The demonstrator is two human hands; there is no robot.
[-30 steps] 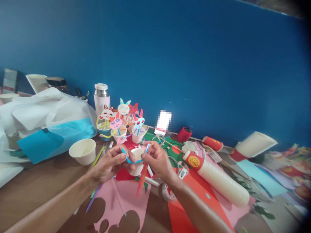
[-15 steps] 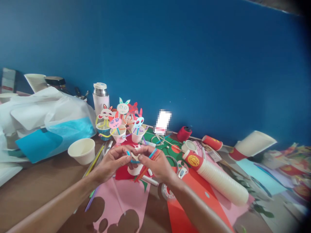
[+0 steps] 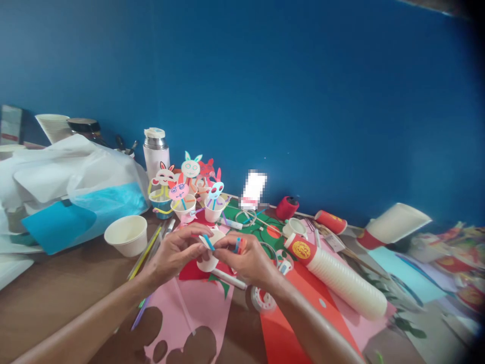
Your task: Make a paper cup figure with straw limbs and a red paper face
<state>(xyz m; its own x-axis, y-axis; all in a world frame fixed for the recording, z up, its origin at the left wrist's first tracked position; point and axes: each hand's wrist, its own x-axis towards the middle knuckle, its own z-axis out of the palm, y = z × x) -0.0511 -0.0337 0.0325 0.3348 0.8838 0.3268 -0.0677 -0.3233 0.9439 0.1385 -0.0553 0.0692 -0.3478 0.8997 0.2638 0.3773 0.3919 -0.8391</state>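
Observation:
My left hand (image 3: 176, 253) pinches a small white paper piece (image 3: 216, 236) that has a blue strip (image 3: 208, 242) against it. From the other side, the thumb and fingers of my right hand (image 3: 244, 255) close on the end of the blue strip. Blue and orange sticks (image 3: 238, 246) stick out between the right fingers. Just under the hands stands a white paper cup (image 3: 207, 263), its top partly hidden. Behind them are several white cups holding paper animal faces, among them a pink one (image 3: 179, 190) and a light blue one (image 3: 215, 190).
An empty white bowl (image 3: 126, 236) stands left of the hands, near a plastic bag (image 3: 94, 167) and a flask (image 3: 156, 151). Cut pink paper (image 3: 182, 313), a tape roll (image 3: 262, 298), orange paper (image 3: 303, 308) and a long stack of cups (image 3: 341, 280) lie nearer and right.
The blue strip has turned to a slant between my fingers. My right hand has rotated, and its sticks now show only as short ends. More of the white cup below is visible.

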